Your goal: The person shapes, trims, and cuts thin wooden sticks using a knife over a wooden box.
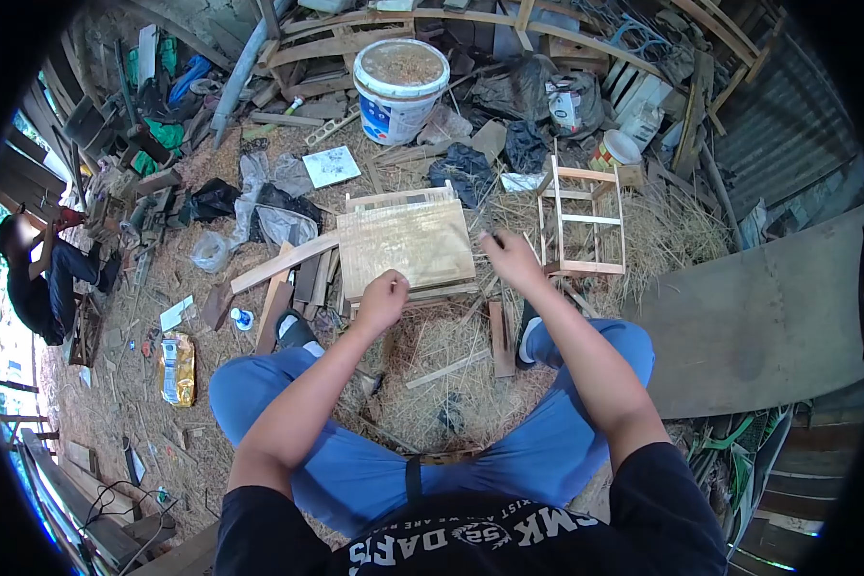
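A light wooden board (pixel 408 240) lies flat on a low wooden frame in front of my knees. Over its near left part is my left hand (pixel 384 298), its fingers curled in; whatever they may hold is too small to make out. My right hand (pixel 511 257) hovers just past the board's right edge, fingers pinched on something small and dark that I cannot identify. To the right of that hand stands a small wooden frame (pixel 590 220) of thin slats. A long plank (pixel 283 264) reaches out from the board's left side.
A white bucket (pixel 401 91) stands beyond the board. Another person (pixel 43 274) sits at the far left. A large grey sheet (pixel 749 317) leans on the right. Wood scraps, plastic bags, a yellow packet (pixel 178 370) and a small bottle (pixel 243 319) lie on the shavings.
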`<action>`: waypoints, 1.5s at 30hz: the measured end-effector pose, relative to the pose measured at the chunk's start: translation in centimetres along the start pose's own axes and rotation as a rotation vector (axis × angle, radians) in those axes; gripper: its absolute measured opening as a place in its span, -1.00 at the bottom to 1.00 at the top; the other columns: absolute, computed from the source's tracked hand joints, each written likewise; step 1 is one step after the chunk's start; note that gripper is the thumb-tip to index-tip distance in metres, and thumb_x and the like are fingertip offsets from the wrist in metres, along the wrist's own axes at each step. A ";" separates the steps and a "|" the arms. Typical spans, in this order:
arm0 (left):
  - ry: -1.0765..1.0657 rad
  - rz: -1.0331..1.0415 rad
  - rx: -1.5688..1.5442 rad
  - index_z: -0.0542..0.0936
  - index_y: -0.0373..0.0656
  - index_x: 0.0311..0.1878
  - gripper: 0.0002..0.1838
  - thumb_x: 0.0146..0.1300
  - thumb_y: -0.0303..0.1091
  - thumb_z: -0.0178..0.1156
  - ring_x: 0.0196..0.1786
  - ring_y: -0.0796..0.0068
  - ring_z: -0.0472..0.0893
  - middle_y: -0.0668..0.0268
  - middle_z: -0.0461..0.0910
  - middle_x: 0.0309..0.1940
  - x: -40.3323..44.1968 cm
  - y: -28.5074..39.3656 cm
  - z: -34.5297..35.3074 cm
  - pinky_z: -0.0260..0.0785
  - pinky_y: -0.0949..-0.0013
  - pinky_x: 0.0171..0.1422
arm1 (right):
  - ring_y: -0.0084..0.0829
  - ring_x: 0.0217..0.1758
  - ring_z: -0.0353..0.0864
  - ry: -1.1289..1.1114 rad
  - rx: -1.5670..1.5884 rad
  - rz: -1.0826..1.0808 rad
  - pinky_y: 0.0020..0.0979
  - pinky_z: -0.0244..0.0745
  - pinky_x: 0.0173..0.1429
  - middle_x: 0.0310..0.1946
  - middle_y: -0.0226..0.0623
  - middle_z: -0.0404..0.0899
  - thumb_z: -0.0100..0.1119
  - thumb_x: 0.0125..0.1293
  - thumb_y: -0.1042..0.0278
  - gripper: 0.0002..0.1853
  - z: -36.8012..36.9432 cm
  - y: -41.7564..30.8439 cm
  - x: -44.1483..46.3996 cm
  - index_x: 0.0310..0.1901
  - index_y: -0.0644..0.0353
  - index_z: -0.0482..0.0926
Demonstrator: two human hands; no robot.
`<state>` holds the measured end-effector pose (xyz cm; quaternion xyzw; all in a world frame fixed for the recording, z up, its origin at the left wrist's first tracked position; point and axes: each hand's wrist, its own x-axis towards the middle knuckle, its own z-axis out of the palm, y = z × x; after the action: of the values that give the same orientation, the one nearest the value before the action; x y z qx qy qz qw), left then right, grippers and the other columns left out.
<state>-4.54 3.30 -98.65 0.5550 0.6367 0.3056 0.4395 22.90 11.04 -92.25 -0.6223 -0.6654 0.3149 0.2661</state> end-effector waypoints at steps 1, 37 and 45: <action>0.002 -0.005 -0.004 0.58 -0.22 -0.09 -0.74 0.53 -0.21 0.06 -0.30 0.17 0.71 0.12 0.71 -0.37 -0.3 -1.1 0.2 0.50 0.15 -0.10 | 0.17 -0.13 0.72 -0.048 -0.116 -0.011 0.04 0.56 -0.04 -0.33 0.16 0.69 0.12 0.44 -0.06 -0.52 0.7 0.2 -0.6 -0.17 0.32 0.65; 0.310 -0.097 0.260 0.78 -0.14 -0.24 -0.68 0.42 -0.15 0.14 -0.18 -0.08 0.73 0.00 0.74 -0.28 -1.9 -6.6 -1.2 0.56 -0.01 0.00 | 0.14 -0.35 0.70 -0.176 -0.515 -0.092 0.10 0.57 -0.26 -0.47 0.01 0.69 0.01 0.52 -0.17 -0.53 16.1 -1.6 -7.7 -0.27 0.12 0.57; 0.376 -0.029 0.231 0.74 -0.12 -0.22 -0.71 0.44 -0.13 0.17 -0.21 -0.12 0.72 0.00 0.73 -0.30 -2.2 -6.9 -1.1 0.57 -0.10 -0.09 | 0.05 -0.38 0.74 -0.135 -0.623 -0.165 0.08 0.60 -0.30 -0.49 -0.04 0.69 -0.01 0.52 -0.17 -0.54 16.1 -1.5 -7.9 -0.26 0.08 0.59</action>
<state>-8.54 -0.06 -103.82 0.5257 0.7462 0.3224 0.2507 10.58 1.70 -101.42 -0.5954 -0.7942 0.1138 0.0429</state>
